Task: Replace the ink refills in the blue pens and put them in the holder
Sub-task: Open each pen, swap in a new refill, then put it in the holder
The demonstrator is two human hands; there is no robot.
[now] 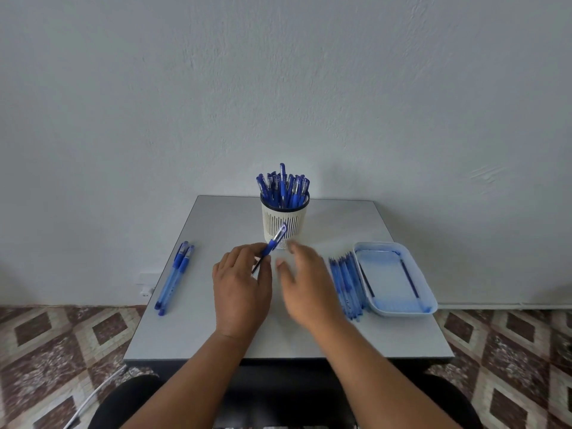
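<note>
Both forearms reach in from 6 o'clock over the near edge of the grey surface (pixel 216 335). On the left hand (pixel 240 292) the grip is closed: thumb and fingertips pinch a blue pen (pixel 274 241) low on its barrel. That pen slants up toward 1 o'clock from the pinch, its capped end crossing in front of the holder's lower wall; whether it touches the wall cannot be told. A dark thin end sticks out below the fingers toward 7 o'clock.

At 3 o'clock of the left hand, just beside it, the right hand (pixel 305 283) is blurred. Its fingers are spread and loosely straight, its grip wide and holding nothing, and the fingertips lie near the holder's base.

At 12 o'clock of both hands stands the holder (pixel 284 222), a cream slotted cup with a dark rim, upright and packed with blue pens (pixel 283 187).

Two pens (pixel 175 277) lie side by side at 9 o'clock of the left hand, well apart from it. At 3 o'clock of the right hand lies a row of blue barrels (pixel 346 283), touching a white tray (pixel 428 292) stained blue inside, with two thin dark refills (pixel 410 278) along its long walls.
</note>
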